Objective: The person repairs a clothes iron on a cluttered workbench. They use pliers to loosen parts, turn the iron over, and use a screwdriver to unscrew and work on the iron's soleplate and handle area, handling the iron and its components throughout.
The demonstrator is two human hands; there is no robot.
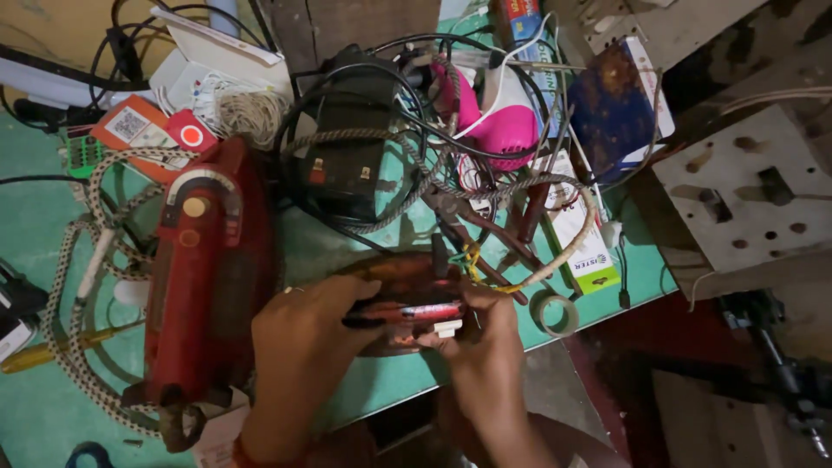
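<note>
Head view of a cluttered green workbench [35, 251]. The left hand [299, 338] and the right hand [485, 338] both grip a red, rust-brown iron part [407, 299] at the bench's near edge; a small white piece [448, 328] shows at the right fingertips. A red clothes iron [208, 269] lies just left of the left hand, its braided cord [74, 347] looped beside it. Behind: a black device [347, 147], a pink appliance [498, 130], pliers [485, 234] and a tape roll [555, 314].

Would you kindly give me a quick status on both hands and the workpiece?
Left hand and right hand both gripping the small red part over the green bench. Red clothes iron beside the left hand. Tangled cords behind.
</note>
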